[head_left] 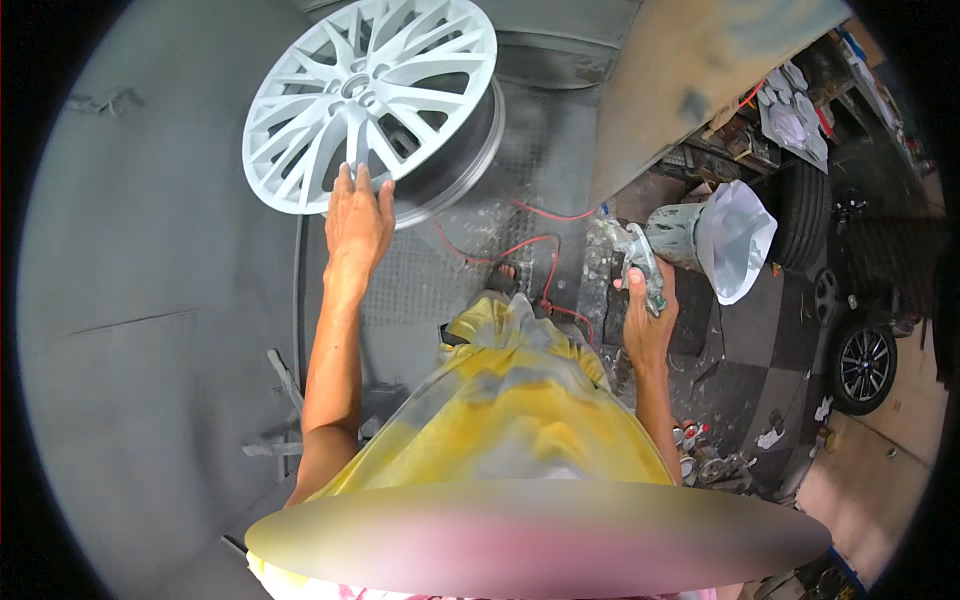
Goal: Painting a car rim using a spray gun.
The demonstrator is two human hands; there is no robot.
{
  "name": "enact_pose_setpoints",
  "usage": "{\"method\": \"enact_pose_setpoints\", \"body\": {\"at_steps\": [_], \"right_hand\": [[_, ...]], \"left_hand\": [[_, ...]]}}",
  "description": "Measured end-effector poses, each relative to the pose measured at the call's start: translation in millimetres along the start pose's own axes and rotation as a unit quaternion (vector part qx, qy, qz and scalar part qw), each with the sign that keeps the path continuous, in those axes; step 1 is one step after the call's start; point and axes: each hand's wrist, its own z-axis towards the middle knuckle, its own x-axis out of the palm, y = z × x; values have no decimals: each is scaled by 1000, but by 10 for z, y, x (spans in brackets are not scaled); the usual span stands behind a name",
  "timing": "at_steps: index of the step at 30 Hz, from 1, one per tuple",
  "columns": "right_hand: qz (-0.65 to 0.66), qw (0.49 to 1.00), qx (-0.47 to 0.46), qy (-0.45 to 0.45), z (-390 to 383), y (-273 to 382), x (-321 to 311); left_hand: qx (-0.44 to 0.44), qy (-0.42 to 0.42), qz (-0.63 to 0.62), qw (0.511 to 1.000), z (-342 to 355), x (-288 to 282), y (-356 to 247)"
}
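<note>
At the upper left stands a white multi-spoke car wheel rim, tilted, its bare grey barrel showing behind the face. My left hand is stretched out at its lower edge, fingers straight and fingertips over the spokes; whether they touch the surface I cannot tell. On the right, my right hand grips a paint-smeared spray gun, its thumb across the near side. Just beyond the gun appears a paint-stained tub with a pale plastic liner spreading out of it; I cannot tell whether it joins the gun.
A red hose loops over the paint-spattered floor between my arms. A brown panel leans at the upper right, near cluttered shelves. A tyre and a black-spoked wheel stand at the right. Small cans lie low on the right.
</note>
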Motion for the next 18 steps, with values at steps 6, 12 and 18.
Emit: {"method": "enact_pose_setpoints", "body": {"at_steps": [6, 12, 18], "right_hand": [[1, 984, 125, 129, -166, 132, -3], [66, 938, 195, 281, -329, 234, 143], [-14, 971, 85, 224, -159, 44, 212]], "left_hand": [[-40, 99, 72, 992, -79, 245, 121], [-26, 89, 63, 994, -93, 296, 163], [-13, 59, -3, 998, -199, 271, 277]]}}
